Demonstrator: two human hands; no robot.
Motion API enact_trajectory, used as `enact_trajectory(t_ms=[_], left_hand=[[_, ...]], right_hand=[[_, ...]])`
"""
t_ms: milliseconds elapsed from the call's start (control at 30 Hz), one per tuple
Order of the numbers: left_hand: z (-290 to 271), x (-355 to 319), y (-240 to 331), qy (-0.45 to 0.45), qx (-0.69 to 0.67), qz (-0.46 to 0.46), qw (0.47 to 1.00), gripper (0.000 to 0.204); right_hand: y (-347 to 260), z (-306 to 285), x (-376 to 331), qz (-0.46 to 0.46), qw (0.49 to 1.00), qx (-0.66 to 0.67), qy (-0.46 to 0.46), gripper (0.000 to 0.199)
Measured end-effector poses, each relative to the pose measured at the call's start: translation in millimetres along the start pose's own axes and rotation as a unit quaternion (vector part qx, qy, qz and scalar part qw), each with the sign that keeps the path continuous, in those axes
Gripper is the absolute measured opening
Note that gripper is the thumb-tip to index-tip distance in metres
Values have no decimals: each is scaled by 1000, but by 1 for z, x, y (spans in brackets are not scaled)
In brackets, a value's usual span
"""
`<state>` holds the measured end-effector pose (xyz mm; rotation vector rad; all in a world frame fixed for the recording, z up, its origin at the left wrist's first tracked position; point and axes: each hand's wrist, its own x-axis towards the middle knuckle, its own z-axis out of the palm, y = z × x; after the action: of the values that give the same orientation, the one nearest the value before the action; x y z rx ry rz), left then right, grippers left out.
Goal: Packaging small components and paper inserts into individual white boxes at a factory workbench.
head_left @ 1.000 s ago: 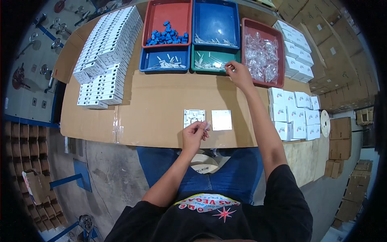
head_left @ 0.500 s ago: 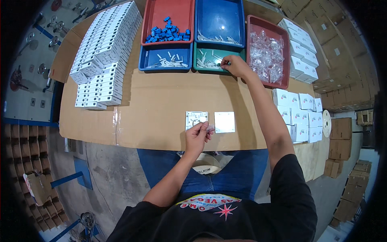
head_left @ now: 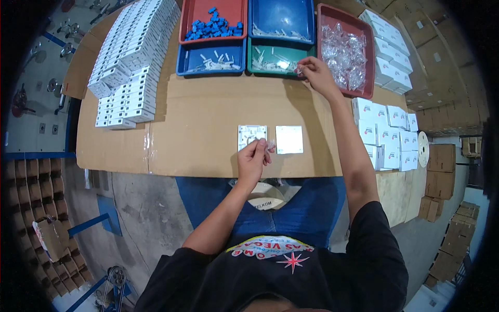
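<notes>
My left hand is closed in a pinch on a small clear plastic bag, just in front of an open white square box half with fittings inside. Beside that lies a flat white square cover. My right hand reaches to the front right corner of a green tray that holds thin white pieces. Its thumb and fingertips are pressed together; whatever is between them is too small to make out.
A red tray of clear plastic bags stands right of the green tray. Other trays hold blue clips and white parts. White boxes are stacked at the left and right of the cardboard-covered table.
My right hand has shifted slightly right and back from inside the green tray to its corner. The left hand keeps its pinch. The whole view has tilted, so the table sits higher.
</notes>
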<state>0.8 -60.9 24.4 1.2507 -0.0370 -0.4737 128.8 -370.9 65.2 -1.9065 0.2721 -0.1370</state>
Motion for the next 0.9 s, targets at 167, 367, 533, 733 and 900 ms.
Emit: enact_trajectory(t_ms=[167, 367, 533, 733, 900], left_hand=[[1, -3, 3, -5, 16, 3, 1000, 40], [5, -5, 7, -9, 19, 14, 1000, 33], [5, -10, 3, -7, 12, 72, 997, 24], [8, -17, 3, -4, 12, 68, 998, 19], [9, -22, 4, -15, 41, 80, 996, 21]], right_hand=[[-18, 11, -71, 12, 998, 59, 7, 15], [-24, 40, -154, 43, 995, 93, -4, 19], [-49, 64, -207, 85, 977, 195, -28, 19], [-57, 75, -237, 77, 979, 189, -17, 17], [-61, 79, -243, 57, 987, 148, -6, 15]])
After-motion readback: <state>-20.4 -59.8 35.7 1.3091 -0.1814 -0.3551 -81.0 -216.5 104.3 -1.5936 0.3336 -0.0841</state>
